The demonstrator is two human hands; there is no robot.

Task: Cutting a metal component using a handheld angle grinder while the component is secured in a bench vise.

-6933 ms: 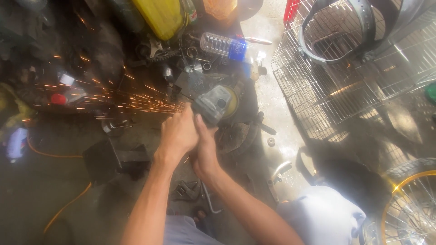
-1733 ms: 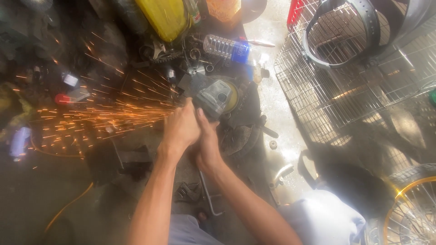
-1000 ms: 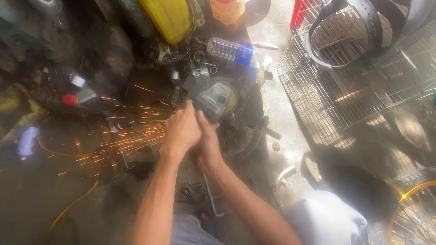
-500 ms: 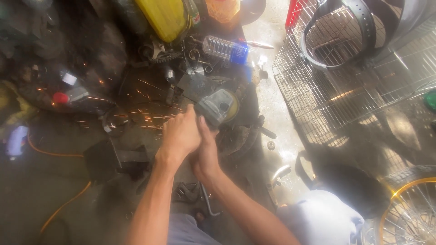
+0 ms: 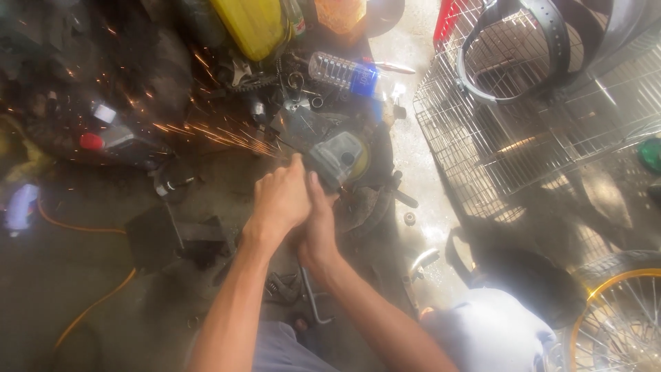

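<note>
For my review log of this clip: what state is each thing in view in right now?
Angle grinder: running, sparks flying left.
Left hand: closed on the grinder.
Right hand: grip closed on the grinder, touching the left.
Plastic bottle: lying on its side, capped.
Wire cage: lying flat.
Orange cable: slack on the floor.

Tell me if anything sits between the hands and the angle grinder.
Nothing visible does. The left hand and right hand are already clasped together around the angle grinder, with no gap showing. Sparks fly off to the left, away from the hands.

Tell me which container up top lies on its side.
The clear plastic bottle with the blue label; the yellow jug and orange container stand upright.
</note>
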